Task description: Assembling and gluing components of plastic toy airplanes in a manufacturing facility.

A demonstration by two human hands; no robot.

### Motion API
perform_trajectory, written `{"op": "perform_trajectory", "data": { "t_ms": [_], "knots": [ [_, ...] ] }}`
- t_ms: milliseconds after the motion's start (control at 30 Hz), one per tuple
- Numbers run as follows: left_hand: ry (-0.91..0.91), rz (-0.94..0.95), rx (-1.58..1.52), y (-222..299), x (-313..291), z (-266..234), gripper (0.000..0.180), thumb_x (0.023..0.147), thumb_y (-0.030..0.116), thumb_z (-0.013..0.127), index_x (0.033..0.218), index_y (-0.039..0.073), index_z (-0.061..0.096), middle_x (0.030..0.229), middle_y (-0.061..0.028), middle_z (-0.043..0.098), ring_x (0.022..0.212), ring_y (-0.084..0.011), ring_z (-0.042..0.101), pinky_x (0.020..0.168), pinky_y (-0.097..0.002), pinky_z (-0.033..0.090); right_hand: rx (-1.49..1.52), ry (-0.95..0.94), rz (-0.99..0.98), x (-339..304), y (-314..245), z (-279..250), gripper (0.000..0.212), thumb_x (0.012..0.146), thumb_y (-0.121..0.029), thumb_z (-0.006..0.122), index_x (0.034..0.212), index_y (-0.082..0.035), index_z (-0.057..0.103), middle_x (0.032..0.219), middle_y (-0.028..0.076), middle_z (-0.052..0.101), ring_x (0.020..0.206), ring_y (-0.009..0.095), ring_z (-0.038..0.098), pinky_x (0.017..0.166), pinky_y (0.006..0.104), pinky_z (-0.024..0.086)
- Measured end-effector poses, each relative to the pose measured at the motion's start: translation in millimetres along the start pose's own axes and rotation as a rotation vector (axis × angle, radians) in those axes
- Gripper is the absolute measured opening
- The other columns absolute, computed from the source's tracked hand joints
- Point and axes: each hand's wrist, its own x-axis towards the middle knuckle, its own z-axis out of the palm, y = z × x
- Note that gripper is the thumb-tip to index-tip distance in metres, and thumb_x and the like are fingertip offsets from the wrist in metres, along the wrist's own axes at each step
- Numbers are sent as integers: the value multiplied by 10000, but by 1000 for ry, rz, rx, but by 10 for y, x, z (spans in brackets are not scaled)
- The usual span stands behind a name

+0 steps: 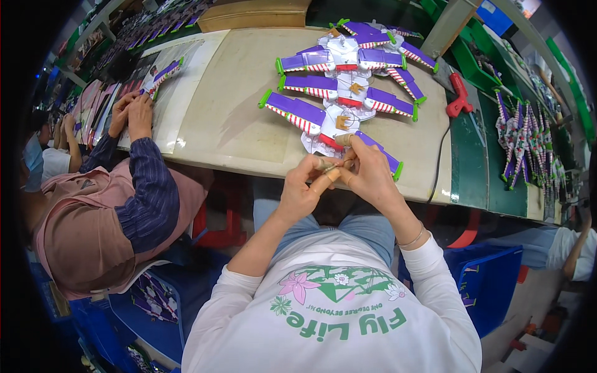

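White printed shirt [367, 292]; left hand [303, 188], right hand [372, 174], fingertips close together, cannot tell what's held; purple-winged toy assemblies [346, 81] overlapped, presumably saving space.

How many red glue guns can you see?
1. The red glue gun is right of the stacked purple wings, by the green surface. More may be hidden.

Winged toy piece [331, 118], purple wings [297, 109] spread, red-and-white striped edges, green tips [265, 98], white centre, tan patch [342, 122], red part below it, lying aslant near table [230, 124] edge, foremost of overlapping row, near side partly hidden.
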Motion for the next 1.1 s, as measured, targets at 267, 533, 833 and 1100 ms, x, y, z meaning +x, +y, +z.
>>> {"op": "perform_trajectory", "data": {
  "t_ms": [267,533,833,1100],
  "knots": [
    [91,24,136,-134,64,-25,176,912,75,648,982,18,497,791,-35,607,687,-56,551,577,-234,454,332,-186,-45,119,49,-151,222,824,-74,710,1035,-14,678,828,-5,627,676,43,490,628,215,415],
    [415,469,533,-236,131,54,408,775,26,774,1137,0,588,763,-57,646,642,-127,604,564,-244,470,563,-162,180,195,173,-102,126,844,-106,688,906,3,682,704,6,638,622,39,523,572,229,429],
    [439,637,783,-226,147,-20,212,676,48,812,794,29,636,924,-78,648,755,-246,621,601,-352,483,296,-72,101,137,108,-30,84,846,-48,682,881,20,647,733,-34,569,647,19,455,568,202,364],
    [339,493,660,-45,160,15,263,677,79,838,814,-5,630,1040,-102,634,887,-261,632,730,-339,518,559,-135,287,250,233,-91,100,827,-68,692,861,23,667,729,-14,591,650,40,492,572,236,398]
  ]
}}
